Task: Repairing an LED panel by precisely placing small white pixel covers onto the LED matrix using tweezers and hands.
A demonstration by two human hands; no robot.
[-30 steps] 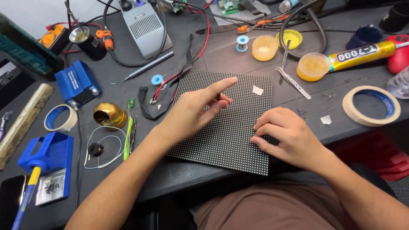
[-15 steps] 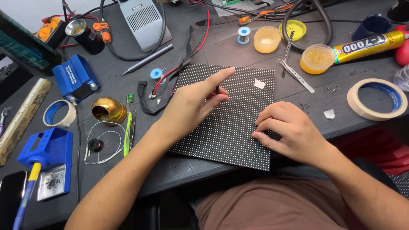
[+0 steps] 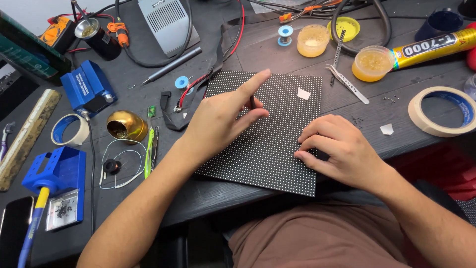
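**Dotted panel steadied and probed at the middle of the frame**

A flat black rectangular panel covered in a fine grid of pale dots (image 3: 270,144) is laid at the centre of the frame, on the near edge of the dark wooden workbench (image 3: 218,193), so that it can be reached from the seat. A small white scrap (image 3: 303,94) is seen stuck near its upper right corner. The left hand (image 3: 218,121) is rested on the panel's left part, index finger stretched out, while a thin dark tool (image 3: 252,102) is pinched between thumb and middle finger, apparently for fine work on the dots. The right hand (image 3: 342,151) is laid on the lower right edge with fingers curled and pressed down, seemingly to keep the panel from sliding; nothing is held in it. Metal tweezers (image 3: 347,84) and an amber pot of paste (image 3: 373,63) are kept at the upper right, within easy reach. A round brass-coloured holder (image 3: 126,126) is placed to the left.
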